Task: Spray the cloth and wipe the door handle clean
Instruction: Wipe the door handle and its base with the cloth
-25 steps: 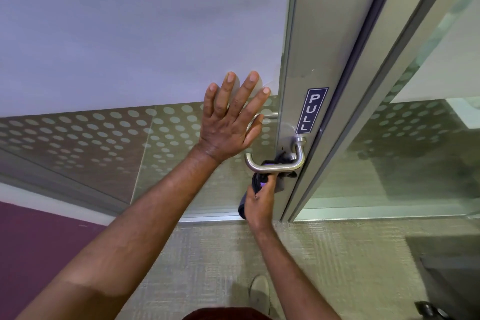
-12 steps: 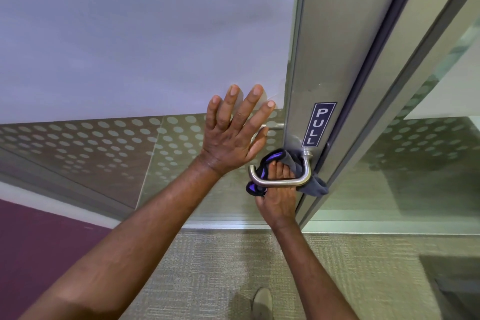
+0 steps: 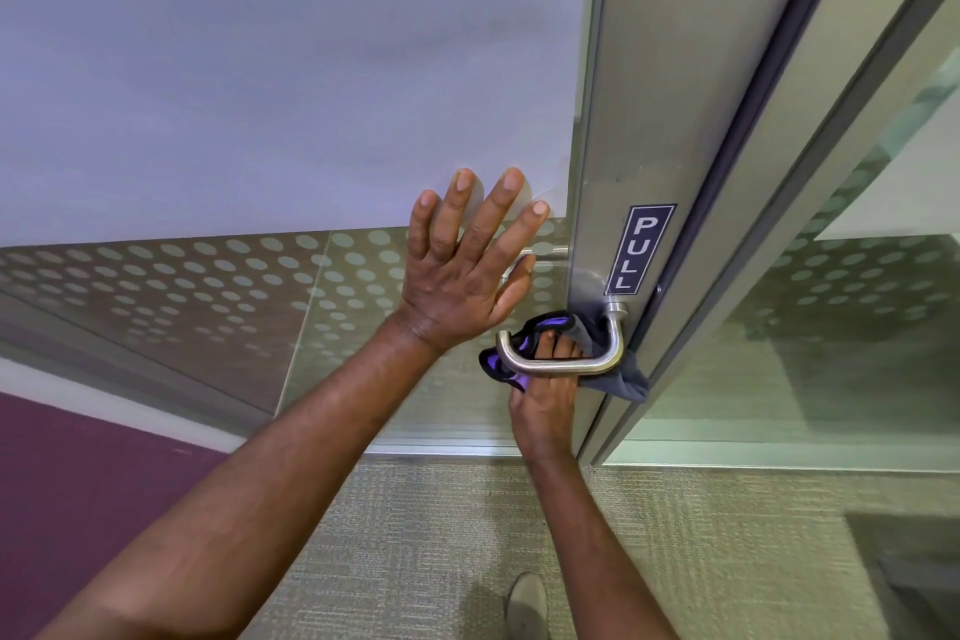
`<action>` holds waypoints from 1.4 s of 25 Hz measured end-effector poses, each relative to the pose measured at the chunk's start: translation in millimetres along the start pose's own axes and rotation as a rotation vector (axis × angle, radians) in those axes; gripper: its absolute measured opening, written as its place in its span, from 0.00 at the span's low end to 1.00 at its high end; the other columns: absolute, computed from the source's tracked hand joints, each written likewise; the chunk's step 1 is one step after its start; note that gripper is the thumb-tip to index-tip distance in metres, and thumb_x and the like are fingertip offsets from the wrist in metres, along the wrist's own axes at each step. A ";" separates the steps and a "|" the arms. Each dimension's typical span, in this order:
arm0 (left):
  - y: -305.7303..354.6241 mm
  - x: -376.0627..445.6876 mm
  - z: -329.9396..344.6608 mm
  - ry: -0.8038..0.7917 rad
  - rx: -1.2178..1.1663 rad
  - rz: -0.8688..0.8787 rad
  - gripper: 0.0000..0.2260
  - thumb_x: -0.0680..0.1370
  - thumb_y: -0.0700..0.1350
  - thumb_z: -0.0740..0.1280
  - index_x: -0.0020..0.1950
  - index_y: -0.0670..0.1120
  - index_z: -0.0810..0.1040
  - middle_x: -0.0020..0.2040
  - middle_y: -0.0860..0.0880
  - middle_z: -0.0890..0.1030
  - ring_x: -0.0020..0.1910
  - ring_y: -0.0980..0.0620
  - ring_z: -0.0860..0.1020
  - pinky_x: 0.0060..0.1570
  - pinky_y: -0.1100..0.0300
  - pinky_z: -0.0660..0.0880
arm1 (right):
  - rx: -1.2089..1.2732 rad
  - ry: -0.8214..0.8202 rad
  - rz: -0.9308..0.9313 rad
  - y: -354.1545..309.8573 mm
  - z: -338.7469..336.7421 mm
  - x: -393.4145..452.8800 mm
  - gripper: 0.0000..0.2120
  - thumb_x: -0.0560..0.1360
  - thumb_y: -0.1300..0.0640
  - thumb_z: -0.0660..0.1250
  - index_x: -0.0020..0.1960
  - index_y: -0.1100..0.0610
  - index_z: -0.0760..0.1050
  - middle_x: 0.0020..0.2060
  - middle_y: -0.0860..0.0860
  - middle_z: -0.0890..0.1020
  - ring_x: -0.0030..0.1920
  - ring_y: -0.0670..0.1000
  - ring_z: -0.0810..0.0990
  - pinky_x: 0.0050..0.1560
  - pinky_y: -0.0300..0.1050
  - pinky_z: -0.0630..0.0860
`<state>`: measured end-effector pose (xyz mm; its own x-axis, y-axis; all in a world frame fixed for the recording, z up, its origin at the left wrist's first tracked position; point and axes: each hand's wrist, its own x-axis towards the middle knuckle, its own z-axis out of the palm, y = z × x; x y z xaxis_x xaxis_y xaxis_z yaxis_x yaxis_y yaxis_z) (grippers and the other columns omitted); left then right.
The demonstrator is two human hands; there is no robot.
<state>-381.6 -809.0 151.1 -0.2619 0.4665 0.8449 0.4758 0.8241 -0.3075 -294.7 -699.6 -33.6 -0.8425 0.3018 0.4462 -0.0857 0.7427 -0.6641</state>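
Observation:
A brushed-metal lever door handle [image 3: 566,366] sticks out from the grey door frame [image 3: 670,120], under a dark PULL sign [image 3: 640,248]. My right hand [image 3: 545,395] reaches up from below and holds a dark grey and purple cloth [image 3: 545,325] bunched behind the lever, fingers curled into it between handle and door. Part of the cloth hangs out at the right end of the handle. My left hand [image 3: 462,265] lies flat with spread fingers against the glass door panel [image 3: 260,94] just left of the handle. No spray bottle is in view.
The glass panel is frosted above and dotted lower down. A second glass pane [image 3: 831,353] stands to the right of the frame. Beige carpet [image 3: 467,535] covers the floor, with a purple strip [image 3: 78,483] at left. A shoe tip [image 3: 527,603] shows at the bottom.
My right hand has risen from below the handle and pushed the cloth up behind the lever, where it now stays. My left hand has stayed flat on the glass.

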 end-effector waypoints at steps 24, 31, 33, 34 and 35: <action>-0.4 -4.7 7.7 0.004 0.015 0.000 0.38 0.82 0.55 0.68 0.87 0.51 0.54 0.88 0.48 0.47 0.87 0.42 0.43 0.85 0.43 0.41 | 0.064 -0.277 0.283 4.6 -1.4 -33.9 0.42 0.72 0.76 0.67 0.82 0.61 0.58 0.82 0.59 0.56 0.78 0.61 0.65 0.63 0.45 0.78; -0.5 -4.0 6.7 0.015 0.006 -0.008 0.37 0.82 0.55 0.68 0.87 0.51 0.55 0.88 0.49 0.48 0.87 0.42 0.44 0.85 0.43 0.42 | 0.296 -0.262 0.548 -9.7 4.7 -45.1 0.46 0.74 0.77 0.66 0.83 0.65 0.45 0.83 0.58 0.41 0.79 0.46 0.49 0.69 0.19 0.48; -0.1 -4.3 6.6 0.015 0.004 -0.007 0.37 0.82 0.55 0.68 0.87 0.52 0.55 0.88 0.49 0.48 0.87 0.43 0.44 0.85 0.43 0.42 | 0.481 -0.172 0.740 -6.7 2.2 -32.4 0.46 0.76 0.77 0.64 0.83 0.63 0.39 0.84 0.56 0.43 0.82 0.49 0.49 0.73 0.24 0.48; -0.4 -4.0 6.8 0.016 0.004 -0.007 0.36 0.82 0.55 0.67 0.87 0.52 0.55 0.88 0.49 0.48 0.87 0.42 0.44 0.85 0.43 0.42 | 0.564 -0.133 0.842 -2.6 0.5 -23.1 0.46 0.77 0.76 0.62 0.83 0.61 0.37 0.84 0.54 0.47 0.82 0.51 0.54 0.75 0.29 0.52; -0.8 -3.7 7.2 0.016 0.002 -0.009 0.36 0.82 0.55 0.67 0.87 0.52 0.55 0.88 0.49 0.48 0.87 0.42 0.44 0.85 0.43 0.42 | 0.628 -0.100 0.938 2.0 -0.9 -14.8 0.45 0.78 0.75 0.61 0.84 0.59 0.36 0.82 0.52 0.54 0.79 0.52 0.62 0.75 0.35 0.58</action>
<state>-387.0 -809.1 145.0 -0.2528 0.4538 0.8545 0.4717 0.8289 -0.3006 -281.9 -702.1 -41.1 -0.7509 0.5114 -0.4180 0.3742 -0.1920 -0.9072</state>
